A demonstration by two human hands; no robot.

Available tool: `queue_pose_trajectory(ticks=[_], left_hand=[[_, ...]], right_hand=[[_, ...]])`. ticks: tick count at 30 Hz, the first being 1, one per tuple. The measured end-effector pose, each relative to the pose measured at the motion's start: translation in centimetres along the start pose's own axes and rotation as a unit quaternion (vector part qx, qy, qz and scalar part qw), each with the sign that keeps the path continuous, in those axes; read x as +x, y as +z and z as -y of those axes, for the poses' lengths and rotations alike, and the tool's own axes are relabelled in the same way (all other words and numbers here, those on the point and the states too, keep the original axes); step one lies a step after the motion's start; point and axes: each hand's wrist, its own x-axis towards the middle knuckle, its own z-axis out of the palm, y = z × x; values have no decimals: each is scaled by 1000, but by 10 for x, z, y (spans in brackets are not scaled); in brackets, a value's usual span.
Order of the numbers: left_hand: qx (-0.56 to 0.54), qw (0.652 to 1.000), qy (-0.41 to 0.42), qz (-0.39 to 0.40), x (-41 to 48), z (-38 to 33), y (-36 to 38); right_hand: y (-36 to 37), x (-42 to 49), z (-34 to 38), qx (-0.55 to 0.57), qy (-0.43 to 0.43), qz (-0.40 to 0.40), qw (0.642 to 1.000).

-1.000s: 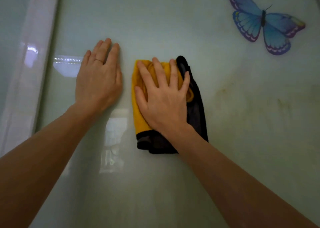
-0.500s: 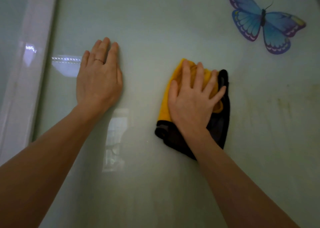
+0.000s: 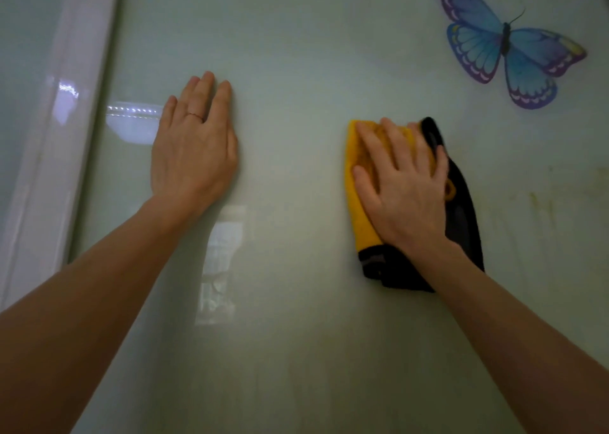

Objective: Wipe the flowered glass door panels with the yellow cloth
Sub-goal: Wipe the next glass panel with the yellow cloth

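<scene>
Our right hand (image 3: 402,190) lies flat on the yellow cloth (image 3: 356,203), fingers spread and nearly straight. It presses the cloth against the glass rather than gripping it, with nothing curled into the palm. The cloth is folded, its yellow face showing on the thumb side and a dark layer sticking out past the little finger and below the wrist. It sits on the right half of the glass door panel (image 3: 296,54), below and to the left of the blue butterfly decal (image 3: 504,43). Our left hand (image 3: 194,150) is well apart from the cloth, open and flat on bare glass with the fingers together and a thin ring (image 3: 195,116) on one of them. It rests near the white frame (image 3: 56,143) at the panel's left edge, and we judge it to be bracing the door. We take this to be the middle of a wiping pass. Yellowish smudges (image 3: 540,199) show on the glass near the cloth's right side, so the next move, as we read it, calls for firm, even pressure sideways across them while the left palm steadies the panel.
</scene>
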Motion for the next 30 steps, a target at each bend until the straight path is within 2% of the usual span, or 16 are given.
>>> queue_pose_trajectory(ticks=[4,6,11,15,17,19,22,24,26,30], left_hand=[[-1,1000,-9,6,0,-2,-2],[2,1000,-9,15,-2,-2,-2],[-3,999,-15,35,-3,-4,-5],[-9,999,-15,46,-3,-5,-8],[-6,999,-17,49,-5,-6,-9],[-4,998,-21,53,-6,-8,-9],[-2,997,-34,65,-6,-11,-8],[3,997,-48,64,-5,-15,-6],[4,996,-60,59,-5,-20,-5],[-21,997,-68,42,-9,-41,1]], right_hand=[[10,-2,37,-26,165,-58,984],[11,-4,65,-20,166,-61,984],[3,-22,89,5,-7,-21,1000],[-5,-16,48,27,-137,18,990],[-7,-12,24,24,-171,25,985],[-4,-10,8,15,-113,11,993],[4,-6,16,-26,94,-40,994],[9,-1,40,-37,180,-65,981],[11,1,62,-20,177,-64,982],[1,-16,58,3,26,-31,999]])
